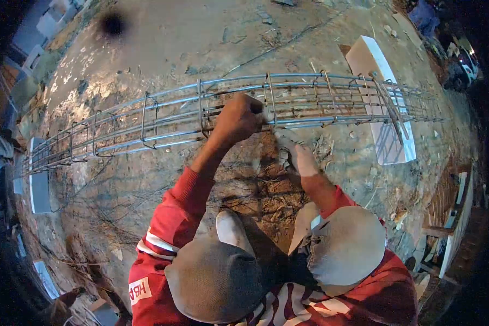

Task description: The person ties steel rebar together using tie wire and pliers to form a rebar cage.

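Note:
A long cage of steel reinforcing bars (171, 122), tied with square stirrups, runs across the view in front of me. My left hand (238, 118) is closed in a fist over the cage's near bars, just left of a stirrup (271, 100); what its fingers hold is hidden. Below the near bar and to the right, my right hand (303, 158) is smeared by motion, its fingers pointing up toward the cage. A greyish blur lies at those fingertips, too unclear to name.
White blocks prop the cage: one at the right (390, 130), another at the far left (39, 187). Wet, muddy ground (146, 49) with scattered debris spreads around. My knees (217, 280) are bent close below. A wooden frame (453, 223) stands at the right edge.

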`<state>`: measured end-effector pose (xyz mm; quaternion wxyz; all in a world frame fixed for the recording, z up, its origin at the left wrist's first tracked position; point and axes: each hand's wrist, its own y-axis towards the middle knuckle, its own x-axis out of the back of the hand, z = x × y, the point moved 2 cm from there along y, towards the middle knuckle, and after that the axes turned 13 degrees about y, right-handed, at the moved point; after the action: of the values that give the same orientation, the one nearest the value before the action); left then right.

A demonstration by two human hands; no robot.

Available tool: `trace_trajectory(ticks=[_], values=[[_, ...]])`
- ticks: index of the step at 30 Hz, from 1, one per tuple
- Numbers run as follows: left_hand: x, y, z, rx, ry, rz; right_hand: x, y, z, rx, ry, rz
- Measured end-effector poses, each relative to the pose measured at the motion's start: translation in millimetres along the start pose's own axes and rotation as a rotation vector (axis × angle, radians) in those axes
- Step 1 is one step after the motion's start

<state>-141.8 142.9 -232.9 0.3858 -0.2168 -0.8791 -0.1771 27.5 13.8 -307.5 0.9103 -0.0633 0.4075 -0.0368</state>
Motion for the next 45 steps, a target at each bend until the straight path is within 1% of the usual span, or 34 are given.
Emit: trace_trajectory(ticks=[1,2,3,4,5,6,8,9,10,12,13,14,16,17,18,20,21,23,24,26,27,30,31,33,34,36,37,39,40,41,42,43,44,45], values=[[0,4,-5,0.104,-0.100,0.089,-20,-4,8,0.022,-0.233,-0.141],[3,4,-11,0.103,-0.088,0.090,-39,-8,17,0.045,-0.464,-0.285],[7,2,-17,0.113,-0.056,0.054,-51,-7,19,-0.096,-0.150,-0.341],[7,0,-21,0.120,-0.025,0.019,-52,-4,21,-0.094,-0.138,-0.339],[6,-3,-25,0.182,-0.027,-0.023,-52,-2,22,-0.155,-0.186,-0.320],[5,-6,-29,0.177,-0.017,-0.014,-51,-1,22,-0.216,-0.234,-0.303],[6,-11,-35,0.164,-0.077,-0.137,-54,-3,24,-0.162,-0.194,-0.294],[5,-12,-38,0.158,-0.072,-0.129,-54,-3,25,-0.113,-0.171,-0.279],[7,-13,-44,0.172,-0.016,-0.131,-47,0,25,-0.110,-0.165,-0.282],[5,-16,-49,0.190,0.037,-0.134,-29,10,32,0.103,-0.967,-0.076],[3,-17,-49,0.204,0.001,-0.160,-57,-1,64,0.255,-1.248,0.062],[1,-18,-47,0.220,-0.035,-0.186,-73,-4,82,0.251,-1.252,0.067],[-5,-19,-40,0.196,-0.007,-0.193,-93,1,105,0.334,-1.577,0.210],[-7,-18,-38,0.160,0.027,-0.200,-91,7,108,0.541,-1.569,0.293],[-9,-18,-37,0.154,0.024,-0.196,-90,17,113,0.541,-1.572,0.285],[-8,-21,-37,0.139,0.030,-0.201,-97,41,119,0.487,-1.612,0.377],[-7,-24,-40,0.139,0.029,-0.204,-97,53,121,0.489,-1.614,0.380],[1,-29,-53,0.061,0.087,-0.238,-95,76,115,0.446,-1.668,0.476],[0,-29,-53,0.066,0.086,-0.244,-91,82,113,0.446,-1.669,0.484],[-3,-28,-53,0.110,0.128,-0.223,-80,90,112,0.410,-1.572,0.456],[-5,-28,-52,0.106,0.095,-0.265,-74,92,110,0.376,-1.525,0.453],[-8,-27,-49,0.115,0.103,-0.277,-70,89,110,0.368,-1.445,0.392],[-9,-27,-48,0.112,0.099,-0.272,-62,91,106,0.365,-1.447,0.386],[-9,-28,-49,0.082,0.066,-0.284,-44,95,96,0.427,-1.471,0.242],[-9,-28,-51,0.077,0.062,-0.285,-50,87,96,0.430,-1.477,0.238],[-7,-30,-52,0.087,0.120,-0.292,-79,50,100,0.636,-1.522,-0.042],[-12,-32,-43,0.075,0.115,-0.297,-95,31,106,0.841,-1.535,-0.100],[-28,-34,-22,-0.002,0.132,-0.455,-69,-1,87,0.806,-1.156,-0.141],[-10,-33,-45,-0.003,0.077,-0.351,-61,-15,78,0.651,-1.058,-0.109],[-25,-35,-25,0.044,0.069,-0.372,-24,-12,57,0.495,-1.009,0.017],[-16,-39,-39,-0.001,-0.030,-0.427,-4,-14,32,0.387,-0.780,-0.133],[-17,-36,-39,0.043,-0.018,-0.359,2,-10,30,-0.304,-0.111,-0.338],[-27,-36,-29,-0.095,-0.248,-0.556,1,1,26,-0.314,0.095,-0.143],[-32,-34,-14,-0.048,-0.104,-0.438,2,1,22,-0.337,0.382,-0.021]])
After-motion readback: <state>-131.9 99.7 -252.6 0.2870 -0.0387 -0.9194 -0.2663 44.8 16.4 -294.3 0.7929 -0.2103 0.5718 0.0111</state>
